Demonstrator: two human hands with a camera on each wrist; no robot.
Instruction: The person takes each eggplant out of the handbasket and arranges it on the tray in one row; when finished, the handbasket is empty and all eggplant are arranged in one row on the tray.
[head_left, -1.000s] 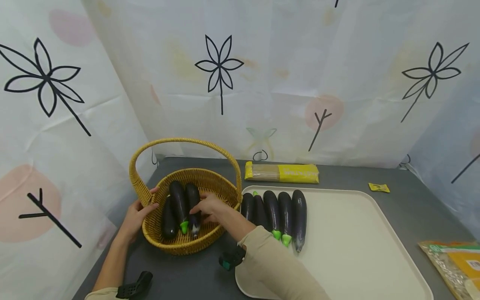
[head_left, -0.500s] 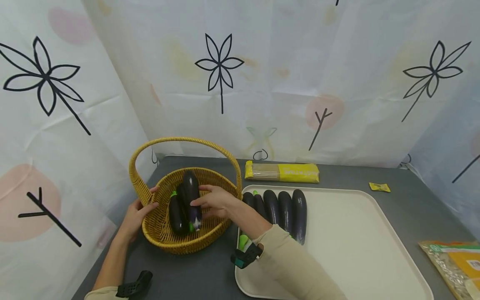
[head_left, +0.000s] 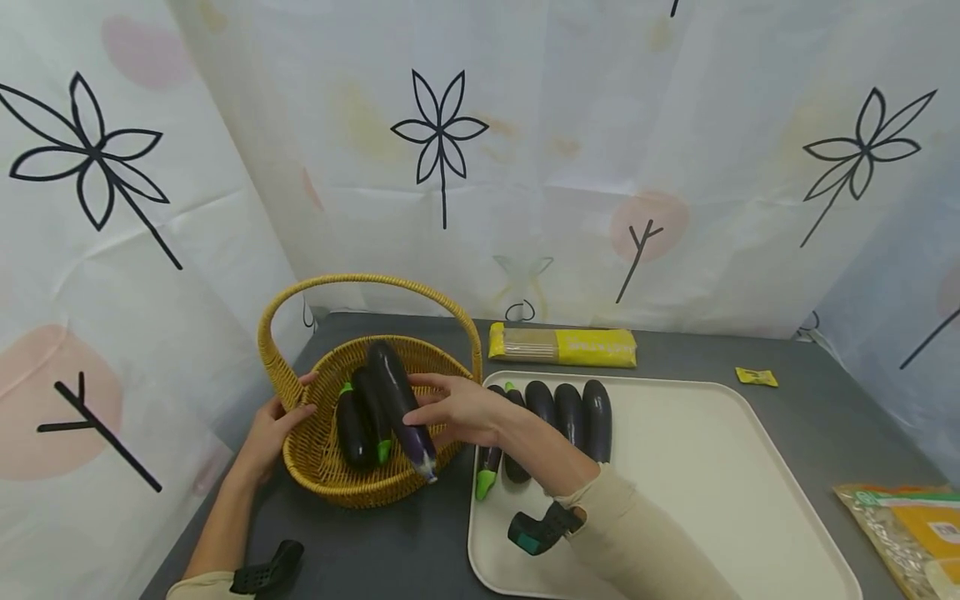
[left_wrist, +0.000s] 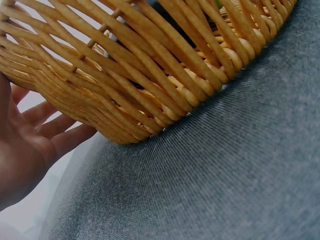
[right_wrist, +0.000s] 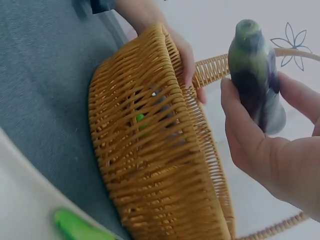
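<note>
1. Nearby, at the lower left of the frame, the left hand (head_left: 266, 437) grips the rim of a wicker basket (head_left: 322, 483).
2. Left of centre, the right hand (head_left: 471, 408) pinches a dark eggplant (head_left: 396, 402), tilted over the basket.
3. Two other eggplants (head_left: 356, 432) lie inside the basket.
4. Right of centre, more eggplants (head_left: 597, 417) line a cream tray (head_left: 697, 475).
5. Beyond, a yellow packet (head_left: 596, 347) rests on the grey surface (head_left: 390, 554).

My right forearm (head_left: 543, 450) hides parts of the glossy dark-purple eggplants (head_left: 597, 417) on the cream rectangular tray (head_left: 697, 467); the head view's right edge crops an orange-and-clear plastic packet (head_left: 911, 525); print on a small yellow wrapper (head_left: 756, 377) is illegible.
</note>
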